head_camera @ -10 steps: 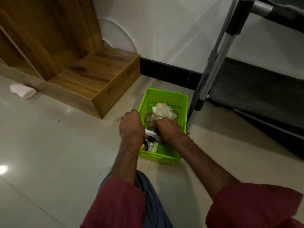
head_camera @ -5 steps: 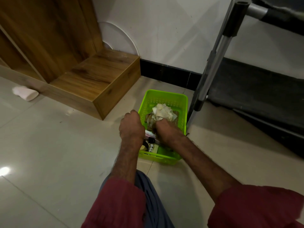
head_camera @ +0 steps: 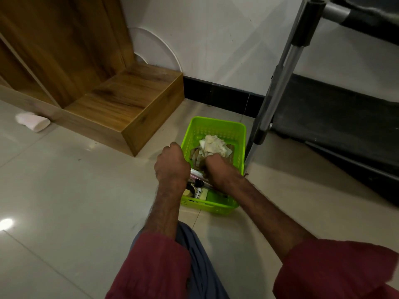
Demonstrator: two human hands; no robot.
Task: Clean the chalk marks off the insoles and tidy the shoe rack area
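Fingers of left hand (head_camera: 171, 166) curl over left rim of green basket (head_camera: 216, 124), gripping it. Right hand (head_camera: 220, 172) dug into contents beside crumpled wipes (head_camera: 213, 145); hold unclear. Basket on floor (head_camera: 64, 190), near shoe rack (head_camera: 129, 100). Likely light, flexible plastic: lift by both long rims, since loose contents may shift.

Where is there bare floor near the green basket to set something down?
Widest free patch: tiles left of the green basket, bordered by the wooden rack and the left hand. A smaller one lies right, between the right hand and the treadmill. Crowded: inside the basket, wadded paper and that hand.
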